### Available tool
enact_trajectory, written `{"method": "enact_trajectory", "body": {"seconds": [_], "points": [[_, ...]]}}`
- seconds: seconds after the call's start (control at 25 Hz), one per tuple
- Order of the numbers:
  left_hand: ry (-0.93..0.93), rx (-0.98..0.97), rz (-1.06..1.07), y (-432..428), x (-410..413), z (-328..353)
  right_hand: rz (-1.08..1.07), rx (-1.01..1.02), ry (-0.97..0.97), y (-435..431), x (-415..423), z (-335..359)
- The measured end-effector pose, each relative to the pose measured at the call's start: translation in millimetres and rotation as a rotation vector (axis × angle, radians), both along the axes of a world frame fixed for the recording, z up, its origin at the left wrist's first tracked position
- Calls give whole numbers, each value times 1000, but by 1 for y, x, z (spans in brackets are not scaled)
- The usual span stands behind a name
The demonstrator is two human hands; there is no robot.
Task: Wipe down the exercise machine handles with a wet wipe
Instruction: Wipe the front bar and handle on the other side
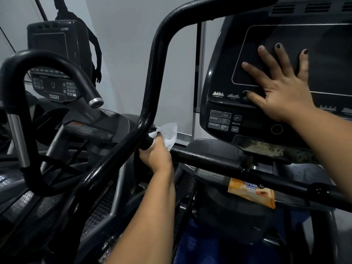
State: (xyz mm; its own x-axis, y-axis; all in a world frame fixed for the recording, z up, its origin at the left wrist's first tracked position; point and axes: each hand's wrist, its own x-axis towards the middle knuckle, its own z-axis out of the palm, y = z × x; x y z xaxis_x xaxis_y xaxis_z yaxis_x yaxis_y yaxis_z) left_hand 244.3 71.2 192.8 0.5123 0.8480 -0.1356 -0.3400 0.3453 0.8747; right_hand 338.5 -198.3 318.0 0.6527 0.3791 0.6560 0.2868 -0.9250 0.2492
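Left hand [155, 156]: grip clamped on crumpled white wet wipe [168, 133] around textured black tubular handle [205, 159].
Right hand [280, 92]: fingers spread flat on smooth console [285, 21].

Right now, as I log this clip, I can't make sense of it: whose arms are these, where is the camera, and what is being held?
The camera sits on a person's head, looking down at their own bare arms in a gym. The left hand grips a white wet wipe around the black handlebar of an exercise machine. The right hand lies flat, fingers spread, on the machine's dark console, holding nothing. An orange pack of wipes rests on the machine below the bar. A second machine stands at left.
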Motion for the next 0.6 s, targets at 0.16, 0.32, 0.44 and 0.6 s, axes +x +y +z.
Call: {"method": "enact_trajectory", "body": {"seconds": [0.16, 0.32, 0.44, 0.6], "points": [[-38, -54, 53, 1, -6, 5, -13, -3, 4, -1, 0, 0], [-77, 50, 142, 7, -6, 5, -1, -10, -2, -1, 1, 0], [-34, 116, -60, 10, -3, -8, -8, -14, 1, -1, 2, 0], [68, 37, -199, 3, -5, -20, -13, -15, -4, 0, 2, -1]]}}
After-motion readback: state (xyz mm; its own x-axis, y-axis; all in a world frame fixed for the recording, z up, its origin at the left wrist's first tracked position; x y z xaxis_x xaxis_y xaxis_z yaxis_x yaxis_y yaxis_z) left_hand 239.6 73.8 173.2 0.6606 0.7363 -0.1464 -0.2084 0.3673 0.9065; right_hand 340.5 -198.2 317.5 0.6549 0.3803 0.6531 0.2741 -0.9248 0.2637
